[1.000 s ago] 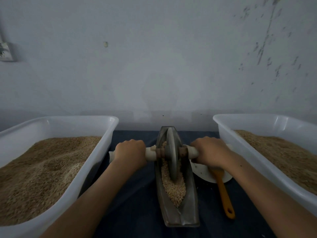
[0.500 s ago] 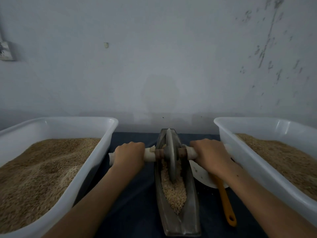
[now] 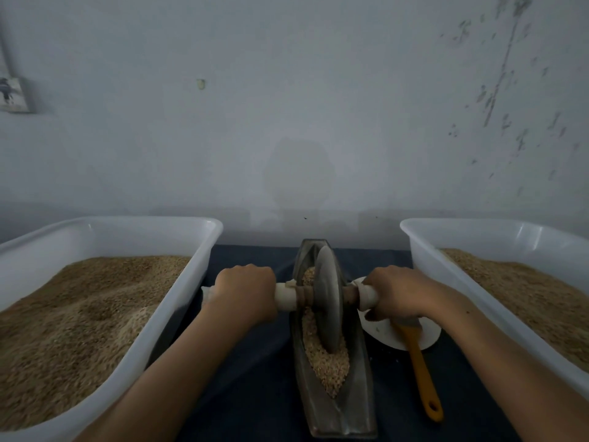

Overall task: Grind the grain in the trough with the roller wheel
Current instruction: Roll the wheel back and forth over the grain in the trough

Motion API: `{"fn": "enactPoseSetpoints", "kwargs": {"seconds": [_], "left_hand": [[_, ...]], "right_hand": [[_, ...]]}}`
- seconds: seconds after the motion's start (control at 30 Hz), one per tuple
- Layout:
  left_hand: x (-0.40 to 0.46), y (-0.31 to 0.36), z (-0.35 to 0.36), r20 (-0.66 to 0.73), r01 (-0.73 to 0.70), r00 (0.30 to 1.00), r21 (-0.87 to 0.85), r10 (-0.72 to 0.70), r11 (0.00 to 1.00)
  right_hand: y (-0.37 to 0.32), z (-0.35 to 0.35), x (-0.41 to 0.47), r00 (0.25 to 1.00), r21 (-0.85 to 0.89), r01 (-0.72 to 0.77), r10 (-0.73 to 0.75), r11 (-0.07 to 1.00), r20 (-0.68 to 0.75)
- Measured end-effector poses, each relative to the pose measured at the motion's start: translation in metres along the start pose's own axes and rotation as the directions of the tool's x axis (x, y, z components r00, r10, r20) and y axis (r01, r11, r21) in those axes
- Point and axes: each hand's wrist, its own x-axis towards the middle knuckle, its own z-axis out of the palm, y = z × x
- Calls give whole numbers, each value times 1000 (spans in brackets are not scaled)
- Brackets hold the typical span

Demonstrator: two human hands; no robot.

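Observation:
A long grey boat-shaped trough [image 3: 357, 406] lies lengthwise on the dark cloth in the middle. Pale grain [image 3: 328, 365] fills its near and middle part. A grey roller wheel [image 3: 328, 298] stands upright in the trough on the grain. Its axle runs left and right, with white handles. My left hand [image 3: 243, 290] grips the left handle [image 3: 285, 296]. My right hand [image 3: 396, 293] grips the right handle, which is mostly hidden under the fingers.
A large white tub [image 3: 127, 223] of brown grain stands at the left, a second white tub [image 3: 478, 224] at the right. A white dish [image 3: 382, 336] with an orange-handled brush [image 3: 420, 371] lies right of the trough. A grey wall rises close behind.
The wheel has rolled toward me along the trough, from the far end to the middle. Both hands came back with it, still gripping the handles.

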Motion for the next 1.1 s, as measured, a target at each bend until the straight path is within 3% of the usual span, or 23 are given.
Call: {"fn": "enactPoseSetpoints", "kwargs": {"seconds": [0.17,0.3,0.4,0.6,0.67,0.8,0.97,1.1], "left_hand": [[2,5,6,-113,45,993,-11,-46,999],[2,4,9,-153,47,987,-53,-54,998],[1,4,9,-146,54,988,-40,-59,998],[-1,2,2,-26,10,1000,-5,-10,1000],[-1,1,1,-10,-6,1000,-4,6,1000],[0,2,3,-36,11,999,-5,-11,1000],[3,3,10,-148,46,988,-38,-51,998],[3,2,10,-154,40,987,-57,-48,998]], "right_hand": [[-2,12,5,966,-1,-7,7,1000,-259],[-4,17,6,926,-14,-17,11,1000,-377],[-3,16,6,932,-42,-12,-4,999,-363],[0,2,2,1000,-13,-1,1,1000,-29],[1,0,1,1000,2,6,-6,1000,20],[0,5,3,998,-15,-8,7,1000,-62],[-3,15,6,930,-44,-28,10,999,-367],[-5,15,5,932,-39,-26,10,999,-364]]}}
